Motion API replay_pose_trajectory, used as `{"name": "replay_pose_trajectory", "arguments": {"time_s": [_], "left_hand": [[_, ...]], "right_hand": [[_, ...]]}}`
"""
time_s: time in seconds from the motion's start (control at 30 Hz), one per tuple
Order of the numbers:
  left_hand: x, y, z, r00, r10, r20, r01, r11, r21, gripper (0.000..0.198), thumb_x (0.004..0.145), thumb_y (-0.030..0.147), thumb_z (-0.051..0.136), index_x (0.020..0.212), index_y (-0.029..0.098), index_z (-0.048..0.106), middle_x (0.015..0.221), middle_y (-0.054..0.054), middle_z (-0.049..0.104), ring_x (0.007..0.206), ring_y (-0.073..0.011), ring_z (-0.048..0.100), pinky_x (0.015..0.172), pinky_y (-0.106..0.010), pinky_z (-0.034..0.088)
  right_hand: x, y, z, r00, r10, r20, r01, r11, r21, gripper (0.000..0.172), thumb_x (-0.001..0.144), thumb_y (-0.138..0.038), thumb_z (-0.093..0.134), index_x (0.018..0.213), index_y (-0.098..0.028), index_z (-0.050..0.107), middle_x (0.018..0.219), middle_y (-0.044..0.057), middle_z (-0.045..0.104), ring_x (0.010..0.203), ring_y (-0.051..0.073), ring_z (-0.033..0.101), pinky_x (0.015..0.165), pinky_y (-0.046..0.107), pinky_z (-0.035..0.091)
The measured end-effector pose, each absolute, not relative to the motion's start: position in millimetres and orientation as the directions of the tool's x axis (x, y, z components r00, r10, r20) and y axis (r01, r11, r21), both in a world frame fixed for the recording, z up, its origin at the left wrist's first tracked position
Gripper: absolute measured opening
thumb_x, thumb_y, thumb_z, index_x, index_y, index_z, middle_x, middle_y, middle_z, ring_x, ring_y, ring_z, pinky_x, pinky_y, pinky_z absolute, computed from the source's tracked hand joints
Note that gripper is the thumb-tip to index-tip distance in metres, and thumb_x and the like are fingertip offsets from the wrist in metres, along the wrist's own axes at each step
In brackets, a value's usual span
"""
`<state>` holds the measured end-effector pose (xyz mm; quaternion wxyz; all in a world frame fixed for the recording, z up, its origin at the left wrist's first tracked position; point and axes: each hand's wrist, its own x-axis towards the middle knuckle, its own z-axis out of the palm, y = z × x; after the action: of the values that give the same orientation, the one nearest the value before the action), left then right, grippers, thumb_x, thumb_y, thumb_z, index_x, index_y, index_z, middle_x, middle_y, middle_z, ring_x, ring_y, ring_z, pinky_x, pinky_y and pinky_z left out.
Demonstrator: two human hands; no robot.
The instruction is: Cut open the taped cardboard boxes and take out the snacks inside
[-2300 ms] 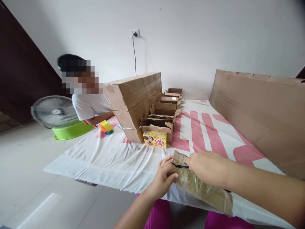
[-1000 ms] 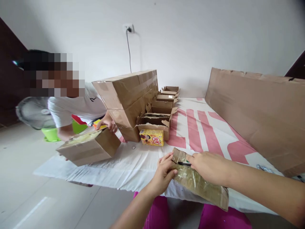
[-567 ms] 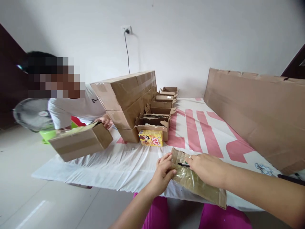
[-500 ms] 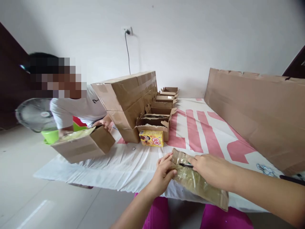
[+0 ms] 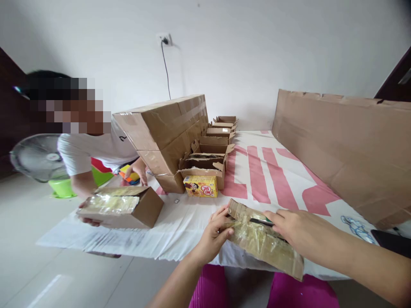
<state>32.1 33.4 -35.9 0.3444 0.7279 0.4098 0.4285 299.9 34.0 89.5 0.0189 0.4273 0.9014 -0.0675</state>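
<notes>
In front of me lies a taped cardboard box (image 5: 263,244), tilted at the table's near edge, with shiny clear tape across its upper face. My left hand (image 5: 216,231) grips its left end, thumb on top and fingers round the far side. My right hand (image 5: 285,226) is closed round a thin, dark-bladed tool (image 5: 260,221) with a bit of green at the fingers; its handle is hidden. The tool lies along the box's upper face, where a dark slit shows beside the hand. Just beyond the box stands a small yellow printed carton (image 5: 201,187).
Several open cardboard boxes (image 5: 205,172) run in a row beside a stack of taped boxes (image 5: 167,141). A large cardboard panel (image 5: 340,149) stands at the right. At the left, another person (image 5: 83,156) handles a taped box (image 5: 120,209); a fan (image 5: 35,158) is behind.
My right hand has moved slightly right along the box with the tool, and more of the dark slit shows. The other person's box has been tipped and lowered to the table.
</notes>
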Motion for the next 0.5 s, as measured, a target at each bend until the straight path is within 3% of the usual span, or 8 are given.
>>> {"name": "replay_pose_trajectory", "arguments": {"time_s": [0.2,0.5], "left_hand": [[32.6,31.8,-37.5,0.295,0.898,0.325,0.339,-0.417,0.843,0.043,0.089,0.061,0.052,0.091,0.022,0.071,0.144,-0.011,0.055,0.144,-0.0334,0.032,0.116,-0.054,0.022],[34.9,27.4,-39.0,0.268,0.915,0.301,0.391,-0.389,0.834,0.040,0.091,0.057,0.051,0.092,0.021,0.070,0.145,-0.013,0.053,0.143,-0.0365,0.032,0.113,-0.060,0.023]], "right_hand": [[269.6,46.2,79.4,-0.703,0.706,-0.086,0.710,0.692,-0.127,0.029,0.097,-0.018,0.045,0.123,-0.018,0.058,0.092,0.008,0.072,0.082,0.024,0.070,0.063,0.030,0.041],[280.1,36.4,88.2,-0.663,0.731,-0.162,0.747,0.662,-0.066,0.023,0.092,-0.012,0.048,0.108,-0.020,0.063,0.087,0.006,0.072,0.071,0.022,0.070,0.056,0.029,0.035]]}}
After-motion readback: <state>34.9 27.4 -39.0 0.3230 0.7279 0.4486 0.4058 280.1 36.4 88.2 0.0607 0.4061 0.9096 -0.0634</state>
